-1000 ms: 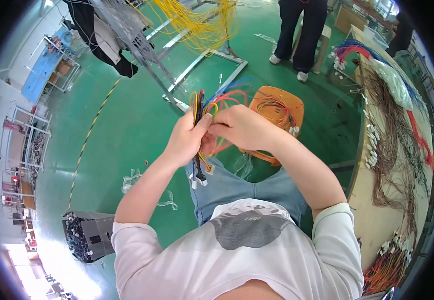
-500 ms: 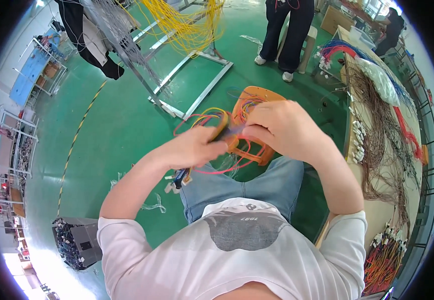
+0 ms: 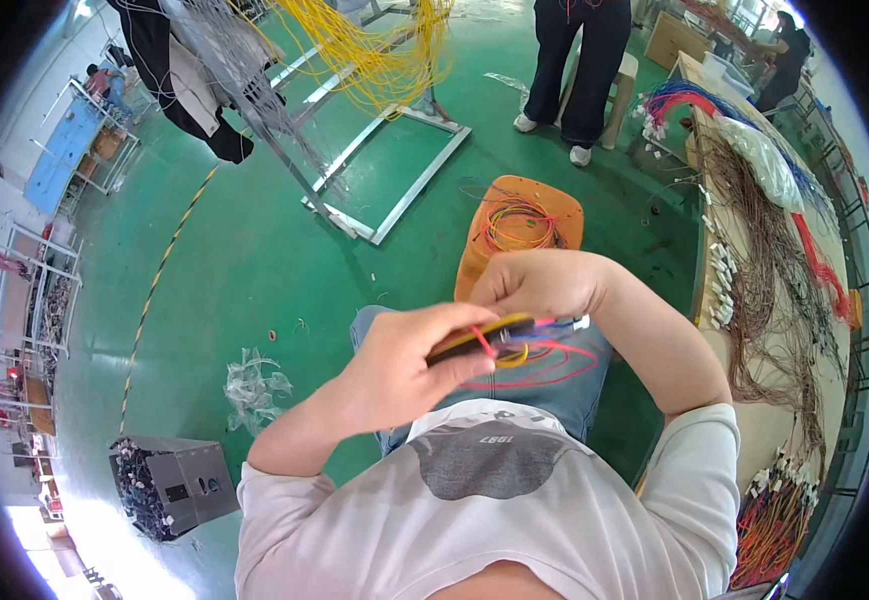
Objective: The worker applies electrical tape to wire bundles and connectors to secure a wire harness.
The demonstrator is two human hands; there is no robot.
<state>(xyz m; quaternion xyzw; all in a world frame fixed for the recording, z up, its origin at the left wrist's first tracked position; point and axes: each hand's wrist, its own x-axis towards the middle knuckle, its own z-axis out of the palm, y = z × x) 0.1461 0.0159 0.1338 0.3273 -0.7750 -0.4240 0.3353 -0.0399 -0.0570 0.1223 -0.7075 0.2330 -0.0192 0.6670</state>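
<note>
Over my lap, my left hand (image 3: 404, 360) is closed round a bundle of coloured wires (image 3: 544, 328) and a dark, yellow-edged piece (image 3: 474, 340) whose kind is unclear. A small white connector (image 3: 581, 322) ends the wires on the right, and a pink-red loop hangs below them. Just beyond the bundle, my right hand (image 3: 544, 285) is curled with its back toward me. Its fingertips are mostly hidden, so what they pinch cannot be made out. In front of my knees, an orange stool seat (image 3: 479, 265) carries a coil of coloured wires (image 3: 521, 222).
A metal frame (image 3: 424, 185) hung with yellow wires (image 3: 374, 50) stands ahead. Along the right runs a long table (image 3: 709, 180) bearing wire bundles. A grey bin (image 3: 189, 485) of dark scraps and clear plastic film (image 3: 254, 385) lie left. Someone in dark trousers (image 3: 579, 80) is ahead.
Both hands have come back from over the stool toward my lap, bringing the wire bundle. Its connector end now points right, and the coil on the stool is uncovered.
</note>
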